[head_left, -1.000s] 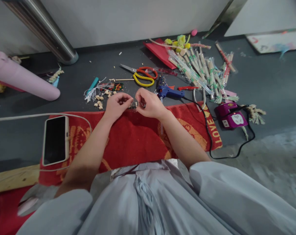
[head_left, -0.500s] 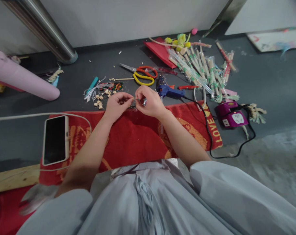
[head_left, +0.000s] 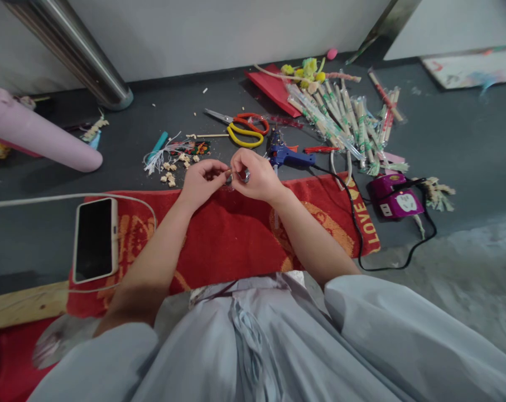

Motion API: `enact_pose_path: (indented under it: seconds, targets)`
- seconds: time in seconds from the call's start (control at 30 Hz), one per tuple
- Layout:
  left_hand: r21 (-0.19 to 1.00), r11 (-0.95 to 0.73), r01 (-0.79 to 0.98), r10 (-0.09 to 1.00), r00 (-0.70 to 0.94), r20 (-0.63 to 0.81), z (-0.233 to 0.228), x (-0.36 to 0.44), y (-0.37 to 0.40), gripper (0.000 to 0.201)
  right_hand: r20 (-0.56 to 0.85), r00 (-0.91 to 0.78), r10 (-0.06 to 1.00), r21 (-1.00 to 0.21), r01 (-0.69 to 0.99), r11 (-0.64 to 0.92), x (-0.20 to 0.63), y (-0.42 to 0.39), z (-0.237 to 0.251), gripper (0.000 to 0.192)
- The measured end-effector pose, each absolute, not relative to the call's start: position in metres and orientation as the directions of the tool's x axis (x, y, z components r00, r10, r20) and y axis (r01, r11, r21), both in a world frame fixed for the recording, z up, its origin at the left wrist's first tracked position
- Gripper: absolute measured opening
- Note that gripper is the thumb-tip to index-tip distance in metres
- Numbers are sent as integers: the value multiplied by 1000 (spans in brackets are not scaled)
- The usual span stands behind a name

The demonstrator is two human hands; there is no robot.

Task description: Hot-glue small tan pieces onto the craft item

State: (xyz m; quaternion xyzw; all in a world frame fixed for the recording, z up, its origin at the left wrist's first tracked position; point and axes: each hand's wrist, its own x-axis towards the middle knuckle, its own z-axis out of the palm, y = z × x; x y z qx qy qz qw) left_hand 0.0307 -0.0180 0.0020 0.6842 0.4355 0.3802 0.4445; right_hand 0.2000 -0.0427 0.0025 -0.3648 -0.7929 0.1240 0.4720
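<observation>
My left hand (head_left: 201,181) and my right hand (head_left: 255,176) meet over the far edge of a red towel (head_left: 223,234). Between their fingertips they pinch a small dark and shiny piece (head_left: 236,177), too small to make out in detail. Just beyond my right hand lies a blue glue gun (head_left: 288,157) with a black cord. Red and yellow scissors (head_left: 246,129) rest further out. Left of my left hand sit pale little bits (head_left: 171,170) and white strings (head_left: 160,156).
A phone (head_left: 94,239) on a white cable lies on the towel's left end. A purple power socket (head_left: 395,201) sits at the right. Several wrapped sticks (head_left: 345,120) and a red sheet (head_left: 273,86) lie at the back. A pink roll (head_left: 35,137) and steel pole (head_left: 81,61) stand left.
My fingers have shifted slightly on the small piece, and the shiny part now shows between the two hands. Arms and everything else stay in place.
</observation>
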Motion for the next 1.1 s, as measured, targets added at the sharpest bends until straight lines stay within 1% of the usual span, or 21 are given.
enact_pose_path:
  seconds: [0.23, 0.4, 0.63, 0.77, 0.93, 1.1]
  targets:
    - [947, -202, 249, 937, 329, 113, 4, 31, -19, 15, 627, -296, 721, -559, 473, 681, 199, -43, 3, 30]
    - [948, -194, 253, 936, 337, 102, 5, 32, -20, 14, 633, -301, 713, -549, 475, 688, 198, -44, 4, 32]
    - [958, -177, 225, 940, 326, 98, 7, 29, -19, 13, 626, -284, 726, -525, 535, 662, 199, -44, 4, 32]
    - [965, -172, 198, 944, 312, 105, 7, 29, -18, 11, 638, -259, 725, -548, 509, 664, 199, -44, 4, 30]
    - [948, -197, 249, 938, 328, 109, 6, 29, -19, 12, 627, -259, 735, -570, 490, 659, 199, -45, 4, 29]
    - [950, -191, 246, 942, 318, 107, 6, 29, -18, 12, 619, -275, 736, -568, 490, 661, 199, -45, 4, 29]
